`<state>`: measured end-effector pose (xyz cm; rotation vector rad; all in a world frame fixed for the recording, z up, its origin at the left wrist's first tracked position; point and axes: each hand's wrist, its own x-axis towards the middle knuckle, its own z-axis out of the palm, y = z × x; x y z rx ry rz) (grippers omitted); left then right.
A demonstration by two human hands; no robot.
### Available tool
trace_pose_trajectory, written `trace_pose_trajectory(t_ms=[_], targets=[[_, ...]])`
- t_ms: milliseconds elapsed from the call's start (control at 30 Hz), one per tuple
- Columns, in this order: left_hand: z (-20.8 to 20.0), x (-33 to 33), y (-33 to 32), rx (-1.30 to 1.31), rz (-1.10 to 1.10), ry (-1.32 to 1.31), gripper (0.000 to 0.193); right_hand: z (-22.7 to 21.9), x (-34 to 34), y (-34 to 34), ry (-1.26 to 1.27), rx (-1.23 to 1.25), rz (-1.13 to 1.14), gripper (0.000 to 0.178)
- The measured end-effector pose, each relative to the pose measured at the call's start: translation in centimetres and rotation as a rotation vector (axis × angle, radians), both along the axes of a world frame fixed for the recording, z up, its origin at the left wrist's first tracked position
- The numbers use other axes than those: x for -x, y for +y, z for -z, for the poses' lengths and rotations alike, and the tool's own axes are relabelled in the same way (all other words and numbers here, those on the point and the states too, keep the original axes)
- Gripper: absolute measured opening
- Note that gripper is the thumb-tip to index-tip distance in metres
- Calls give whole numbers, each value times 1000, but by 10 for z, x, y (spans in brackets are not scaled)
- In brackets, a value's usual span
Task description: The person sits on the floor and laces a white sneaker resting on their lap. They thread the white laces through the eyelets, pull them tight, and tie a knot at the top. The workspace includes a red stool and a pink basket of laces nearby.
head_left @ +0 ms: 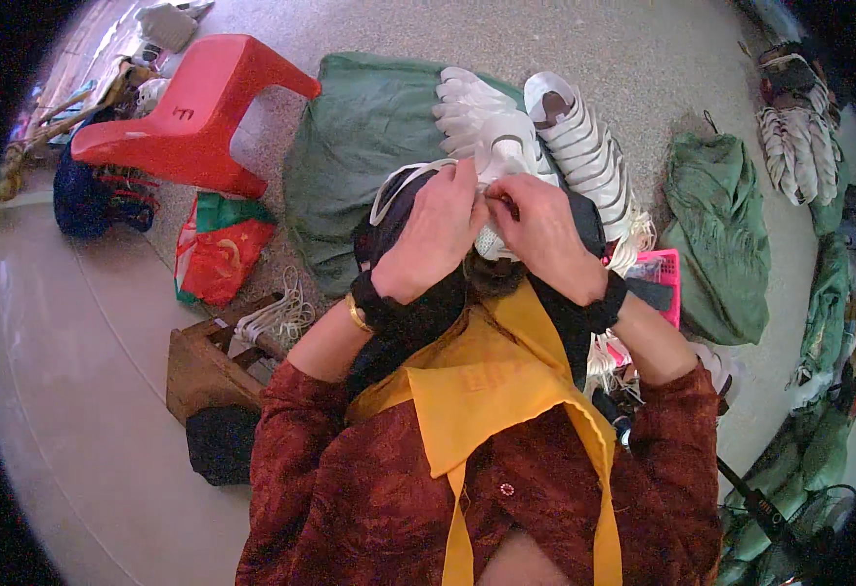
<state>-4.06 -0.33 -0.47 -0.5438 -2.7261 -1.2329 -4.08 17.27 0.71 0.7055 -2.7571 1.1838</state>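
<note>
Close room surrounds the hands: stacked white uppers (589, 146) stand just beyond the right hand (545, 234), and the pink basket (671, 293) sits near its wrist. A strip of speckled floor (648, 117) runs between the stack and a green sack (721, 225). The white shoe upper (508, 146) is in front of the person, between the hands, over the dark-clad lap. Fingertips of the left hand (433, 234) and right hand draw close together there; exactly what they pinch cannot be told. A white cord (381, 200) loops beside the left hand. Wrinkled green cloth (340, 146) covers the floor ahead, beside a smooth red plastic chair (208, 107); a boxy brown wooden piece (193, 366) stands nearer left
</note>
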Motion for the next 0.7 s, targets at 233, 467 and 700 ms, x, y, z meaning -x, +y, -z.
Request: trace_pose_trajectory(t_ms=[233,467,700], targets=[[3,-3,4,-20,-23,45,18,4,2,-5,2,-51,42,9],[11,0,4,-135,-29,27,16,8,1,-5,67,-41,47,12],[9,2,2,-105,-41,41,18,3,2,-6,74,8,48,7]])
